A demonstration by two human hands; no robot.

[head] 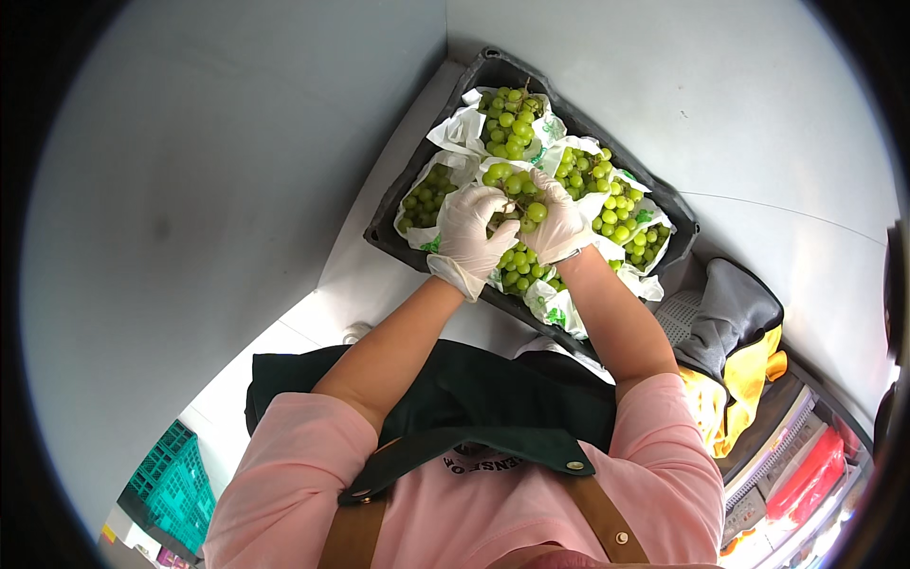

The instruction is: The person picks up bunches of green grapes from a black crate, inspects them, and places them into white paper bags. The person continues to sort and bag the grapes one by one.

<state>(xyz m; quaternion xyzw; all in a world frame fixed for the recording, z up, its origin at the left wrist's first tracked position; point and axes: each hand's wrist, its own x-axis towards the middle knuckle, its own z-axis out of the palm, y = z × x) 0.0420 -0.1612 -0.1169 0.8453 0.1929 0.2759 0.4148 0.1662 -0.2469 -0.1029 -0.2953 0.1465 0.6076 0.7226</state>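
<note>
A bunch of green grapes [517, 186] is between my two hands, above a black plastic crate [402, 256]. My right hand [558, 220], in a thin white glove, grips the bunch from its right side. Gloved the same way, my left hand [475, 231] has curled fingers and thumb at the bunch's stem side; the fingertips are partly hidden. More grape bunches lie around in the crate, each in white paper wrapping with green print. One bunch [510, 124] is at the far end, another [428, 199] at the left, and others [617, 213] at the right.
Grey walls [213, 142] meet behind the crate and close in on the left. To the right sits a grey and yellow fabric item [732, 334], beside a shelf with a red plastic package [810, 476]. Teal plastic crates [174, 484] stand at lower left. My dark green apron [490, 391] hangs near the crate.
</note>
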